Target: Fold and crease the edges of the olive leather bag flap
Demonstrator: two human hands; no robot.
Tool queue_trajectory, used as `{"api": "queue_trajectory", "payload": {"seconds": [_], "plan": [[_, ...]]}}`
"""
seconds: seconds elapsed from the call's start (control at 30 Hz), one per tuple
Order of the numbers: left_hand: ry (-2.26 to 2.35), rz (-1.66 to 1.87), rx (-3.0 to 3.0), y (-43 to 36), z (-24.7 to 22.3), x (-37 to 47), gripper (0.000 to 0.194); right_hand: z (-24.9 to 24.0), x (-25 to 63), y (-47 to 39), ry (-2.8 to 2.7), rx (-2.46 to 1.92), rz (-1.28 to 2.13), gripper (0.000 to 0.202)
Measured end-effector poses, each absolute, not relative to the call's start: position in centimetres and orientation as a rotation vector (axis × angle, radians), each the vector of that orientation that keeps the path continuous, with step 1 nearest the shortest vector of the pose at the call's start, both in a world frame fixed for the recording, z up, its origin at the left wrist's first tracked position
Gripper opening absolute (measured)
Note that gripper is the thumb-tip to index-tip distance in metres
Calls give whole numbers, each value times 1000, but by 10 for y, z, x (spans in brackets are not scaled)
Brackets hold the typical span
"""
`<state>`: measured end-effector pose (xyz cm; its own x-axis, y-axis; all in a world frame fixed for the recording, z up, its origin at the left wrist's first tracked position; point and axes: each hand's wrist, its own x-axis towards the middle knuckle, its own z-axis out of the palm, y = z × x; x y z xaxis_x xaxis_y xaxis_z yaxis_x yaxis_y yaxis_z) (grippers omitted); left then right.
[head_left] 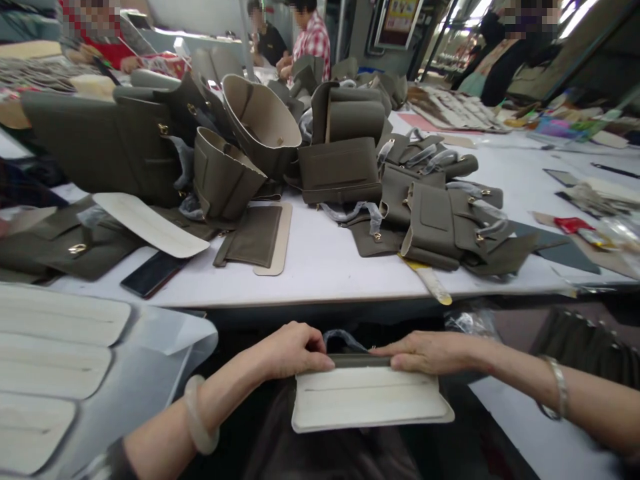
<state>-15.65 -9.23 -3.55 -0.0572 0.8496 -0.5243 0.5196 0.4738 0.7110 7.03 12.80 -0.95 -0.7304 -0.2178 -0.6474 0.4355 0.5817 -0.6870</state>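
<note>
A cream, rounded panel lies across the lap, its far edge against a dark olive strip. My left hand pinches the strip and panel at their far left part, thumb on top. My right hand holds the same edge on the right, thumb on the near side and index finger stretched along the strip. A plastic-wrapped handle arches up behind, between the hands. What lies under the panel is hidden.
Olive bag pieces are heaped on the white table ahead. A phone lies near its front edge. Cream panels rest on a sheet at left. Dark folded pieces stand at right. Several people are across the table.
</note>
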Motion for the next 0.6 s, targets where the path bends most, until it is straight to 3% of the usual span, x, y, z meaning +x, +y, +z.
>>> {"api": "queue_trajectory", "payload": {"seconds": [0.23,0.43,0.6], "plan": [[1810,288,1229,-70,-31,-142,33,-24,40,97,2217,233,-1273,47],[1924,408,1371,-71,-20,-118,33,-23,47,90,2246,603,-1684,34],[1907,679,1513,-92,-3,-73,12,-44,130,92,2302,1399,-2161,58]]}}
